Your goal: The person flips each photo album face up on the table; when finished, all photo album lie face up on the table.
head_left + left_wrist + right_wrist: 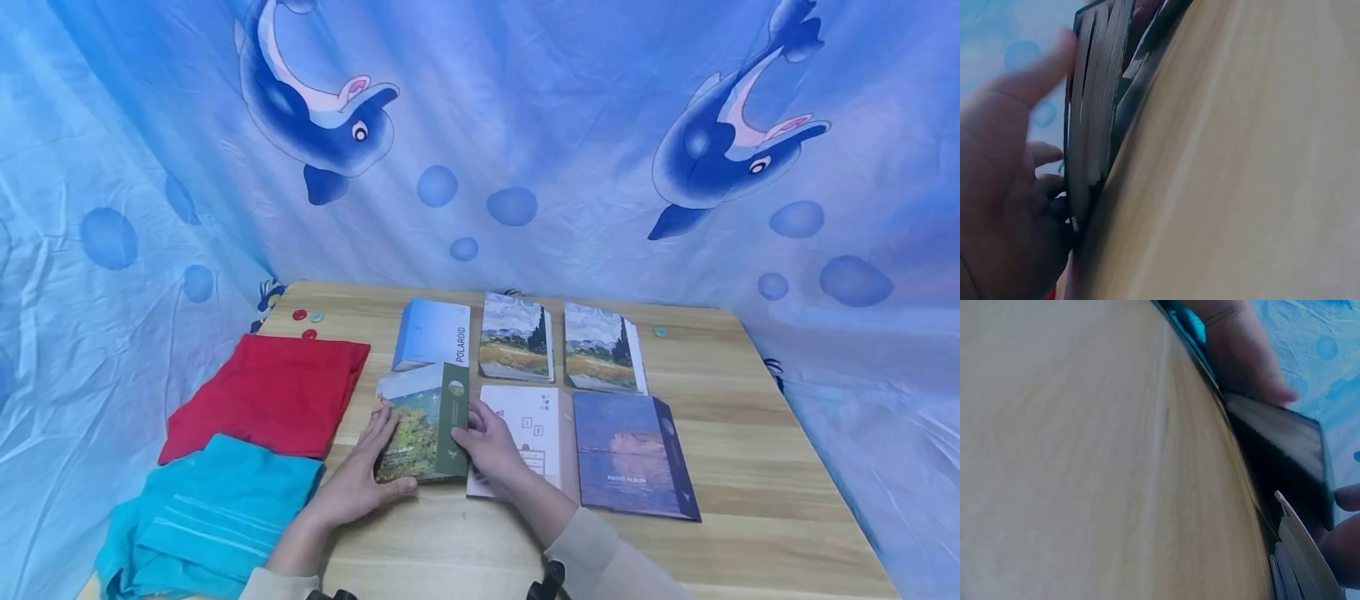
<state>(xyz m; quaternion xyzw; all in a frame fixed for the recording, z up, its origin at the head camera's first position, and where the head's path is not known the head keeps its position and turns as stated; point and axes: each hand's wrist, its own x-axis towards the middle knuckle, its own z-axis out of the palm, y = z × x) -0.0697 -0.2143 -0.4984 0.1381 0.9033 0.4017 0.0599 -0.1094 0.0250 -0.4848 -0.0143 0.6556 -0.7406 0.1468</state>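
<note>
A thick photo album point(420, 417) with a landscape cover and green spine strip is tilted, its right side raised, in the head view. My right hand point(491, 446) pinches its spine edge, thumb on the cover and fingers beside the spine. At the left edge my left hand point(360, 475) rests on the cover with spread fingers, its thumb straight along the near edge. In the left wrist view the page edges of the album point(1094, 94) stand beside the left hand point(1004, 169). A white album point(525, 425) with small line drawings lies partly under my right hand.
A blue POLAROID album point(435, 333) and two landscape albums, one middle point(516, 337) and one right point(602, 346), form the back row. A purple photo album point(630, 458) lies right. Red cloth point(262, 396) and turquoise cloth point(217, 508) lie left; small buttons point(300, 315) lie behind.
</note>
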